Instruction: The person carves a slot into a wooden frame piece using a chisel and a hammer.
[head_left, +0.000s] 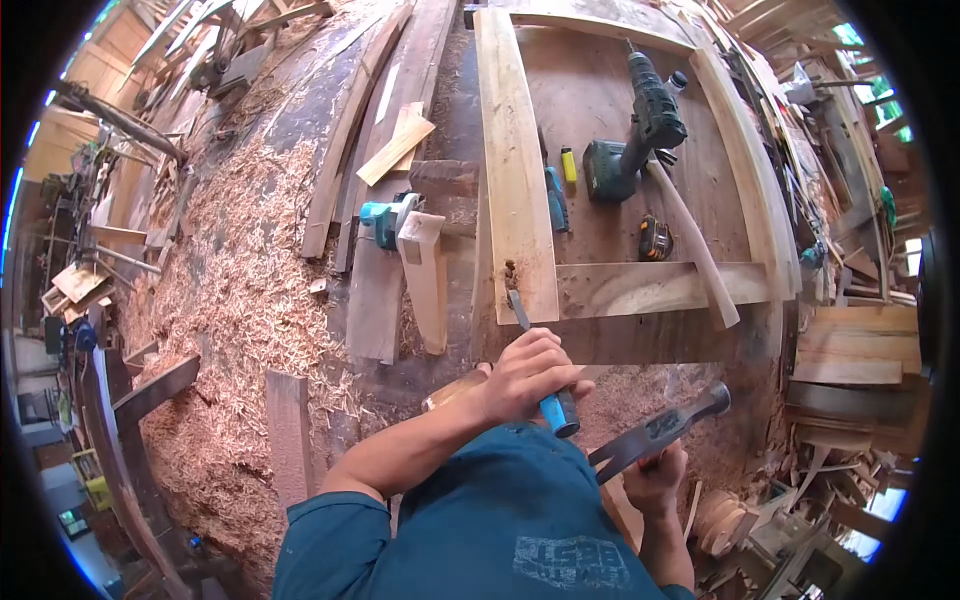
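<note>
My left hand [530, 375] is wrapped round a chisel [519, 310], whose blue and black handle sticks out below my fist. The blade slants up to a small rough hole [511, 272] near the end of a pale wooden board [515, 150]. Lower right, my right hand [657, 475] is closed on a hammer [662, 428]. The hammer's metal head is raised beside my torso, apart from the chisel, and most of its handle is hidden.
Inside the wooden frame [670, 290] lie a drill [655, 120], a tape measure [655, 238], a yellow object [569, 165] and a wooden tool handle [697, 245] across the lower rail. A teal power tool [380, 222] and shaped wood [425, 290] are left. Shavings [250, 310] cover the floor.
</note>
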